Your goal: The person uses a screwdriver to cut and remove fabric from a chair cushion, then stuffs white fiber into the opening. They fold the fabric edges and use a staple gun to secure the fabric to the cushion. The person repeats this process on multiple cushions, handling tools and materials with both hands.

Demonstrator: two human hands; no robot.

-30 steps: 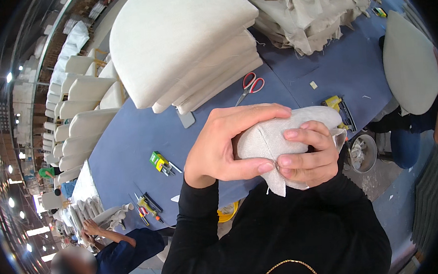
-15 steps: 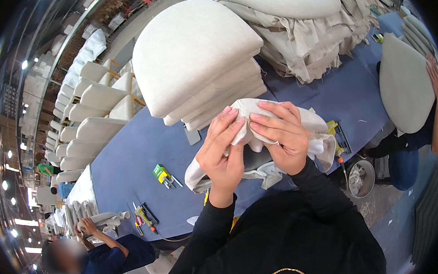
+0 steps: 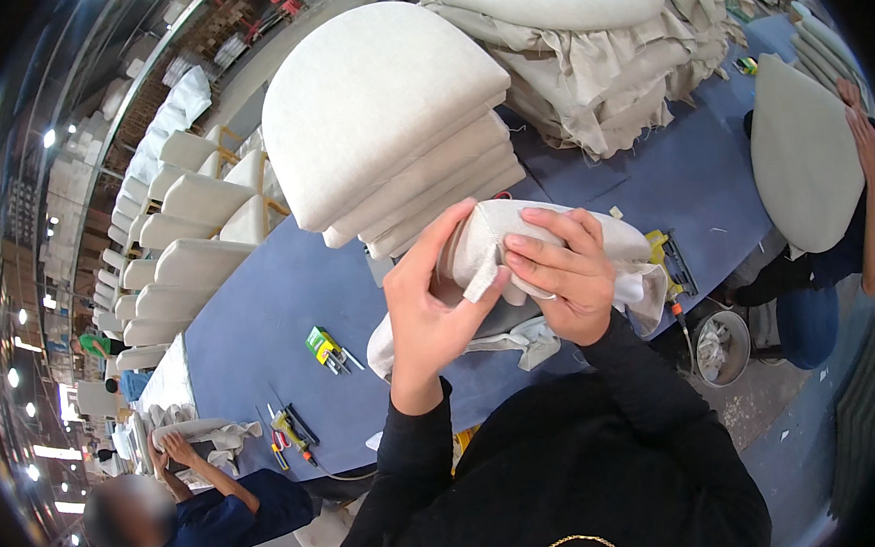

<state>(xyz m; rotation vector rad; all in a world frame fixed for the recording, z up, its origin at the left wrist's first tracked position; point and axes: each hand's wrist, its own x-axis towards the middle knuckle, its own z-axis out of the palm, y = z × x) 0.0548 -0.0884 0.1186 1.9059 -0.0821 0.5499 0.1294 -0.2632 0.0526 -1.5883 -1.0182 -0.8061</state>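
Bare L hand [image 3: 427,299], now spread wider w/ thumb [image 3: 485,301] by a small beige cloth flap [image 3: 479,284], apparently not yet flat, & bare R hand [image 3: 570,283] grasp curved beige woven-fabric pad [image 3: 470,233].

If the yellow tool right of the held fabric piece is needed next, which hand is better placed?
Probably the right hand: it is nearer the yellow tool than the left hand is; both hands touch the fabric piece.
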